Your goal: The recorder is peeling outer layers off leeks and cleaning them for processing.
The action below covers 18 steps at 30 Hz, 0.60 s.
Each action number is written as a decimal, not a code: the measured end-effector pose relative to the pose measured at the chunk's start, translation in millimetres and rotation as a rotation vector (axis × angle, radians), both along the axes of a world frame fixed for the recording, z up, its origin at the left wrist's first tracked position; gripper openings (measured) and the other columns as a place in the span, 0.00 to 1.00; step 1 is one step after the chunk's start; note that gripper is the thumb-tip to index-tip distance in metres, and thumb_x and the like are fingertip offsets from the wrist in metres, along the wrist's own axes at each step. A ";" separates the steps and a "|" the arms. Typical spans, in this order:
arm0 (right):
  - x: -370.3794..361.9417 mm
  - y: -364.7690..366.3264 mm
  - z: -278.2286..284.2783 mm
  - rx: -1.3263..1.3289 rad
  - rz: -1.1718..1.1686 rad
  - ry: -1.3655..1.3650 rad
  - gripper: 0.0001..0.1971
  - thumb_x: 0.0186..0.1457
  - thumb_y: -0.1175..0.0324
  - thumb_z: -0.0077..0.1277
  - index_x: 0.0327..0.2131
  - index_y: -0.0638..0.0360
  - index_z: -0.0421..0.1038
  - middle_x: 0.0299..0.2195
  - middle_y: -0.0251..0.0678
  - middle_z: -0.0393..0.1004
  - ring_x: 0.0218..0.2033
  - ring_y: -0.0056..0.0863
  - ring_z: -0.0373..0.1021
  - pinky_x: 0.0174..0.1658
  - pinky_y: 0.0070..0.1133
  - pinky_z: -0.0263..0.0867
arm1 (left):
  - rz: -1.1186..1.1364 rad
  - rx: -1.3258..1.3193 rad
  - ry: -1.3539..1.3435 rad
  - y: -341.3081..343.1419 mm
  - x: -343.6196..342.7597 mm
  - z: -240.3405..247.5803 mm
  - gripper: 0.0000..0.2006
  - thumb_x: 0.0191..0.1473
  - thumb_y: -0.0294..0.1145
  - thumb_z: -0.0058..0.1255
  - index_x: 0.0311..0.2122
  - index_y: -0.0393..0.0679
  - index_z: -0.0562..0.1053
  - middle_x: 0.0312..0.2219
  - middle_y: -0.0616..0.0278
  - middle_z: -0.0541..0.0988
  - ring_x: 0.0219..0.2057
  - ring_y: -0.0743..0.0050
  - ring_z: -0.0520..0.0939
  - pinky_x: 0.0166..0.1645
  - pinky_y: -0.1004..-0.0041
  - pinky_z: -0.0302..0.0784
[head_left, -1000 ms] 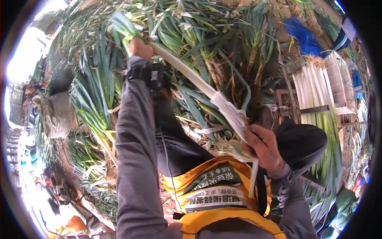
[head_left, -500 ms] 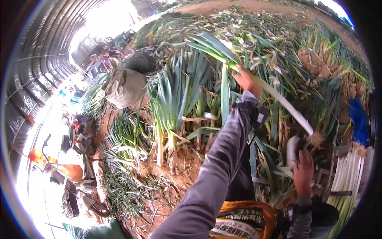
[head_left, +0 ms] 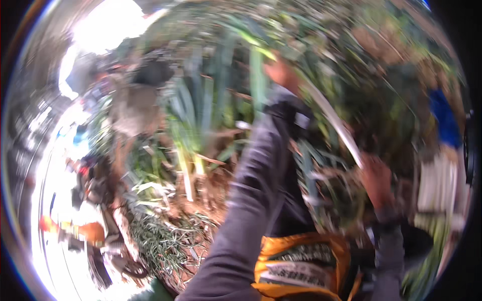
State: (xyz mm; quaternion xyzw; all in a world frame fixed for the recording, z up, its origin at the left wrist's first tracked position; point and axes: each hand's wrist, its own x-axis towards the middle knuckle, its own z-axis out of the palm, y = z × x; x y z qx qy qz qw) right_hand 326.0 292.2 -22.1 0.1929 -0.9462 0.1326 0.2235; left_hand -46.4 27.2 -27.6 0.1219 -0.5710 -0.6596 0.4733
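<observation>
your left hand [head_left: 281, 72] sits in the upper middle of the frame, at the end of a long grey sleeve that runs up from the lower centre. it is closed around the green leafy end of a long leek with a pale white stalk and green top [head_left: 337, 125]. the whole frame is smeared by motion, so the fingers themselves cannot be made out one by one.

the leek runs in a curve from that hand down to the right, its white shaft crossing the centre right of the frame. your right hand [head_left: 375, 176] is at the middle right, closed on the lower, white end of the same stalk, with a dark cuff just below the wrist.

behind and around both hands lies a wide heap of green leeks with long flat leaves [head_left: 201, 108], filling the upper half of the frame. at the far right edge stands a bundle of trimmed white leek stalks [head_left: 438, 183], with a blue cloth-like shape [head_left: 444, 120] above it. an orange and black apron [head_left: 296, 266] shows at the bottom centre. brown earth with loose green trimmings [head_left: 165, 241] covers the lower left, and another person in grey clothing [head_left: 133, 108] is in the upper left, too blurred to describe.
</observation>
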 end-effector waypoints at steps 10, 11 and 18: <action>27.6 26.1 5.6 -0.447 -0.371 -0.001 0.10 0.59 0.65 0.49 0.41 0.59 0.69 0.32 0.41 0.73 0.29 0.45 0.72 0.28 0.34 0.69 | -0.745 -0.251 -0.168 17.8 54.2 33.1 0.14 0.61 0.34 0.49 0.45 0.34 0.66 0.35 0.54 0.72 0.36 0.62 0.77 0.39 0.67 0.78; 27.9 25.8 5.7 -0.398 -0.373 -0.048 0.10 0.60 0.65 0.48 0.40 0.60 0.69 0.30 0.40 0.73 0.28 0.43 0.72 0.27 0.33 0.69 | -0.928 0.279 -0.073 27.3 54.7 36.8 0.13 0.62 0.34 0.46 0.45 0.33 0.65 0.36 0.53 0.70 0.36 0.63 0.76 0.40 0.68 0.79; 20.7 23.3 6.5 0.122 -0.452 -0.059 0.11 0.52 0.72 0.49 0.39 0.68 0.69 0.30 0.40 0.71 0.24 0.31 0.72 0.23 0.26 0.70 | -0.639 -0.823 -0.199 48.6 73.3 46.0 0.14 0.64 0.33 0.43 0.45 0.30 0.63 0.37 0.52 0.70 0.37 0.64 0.76 0.41 0.69 0.79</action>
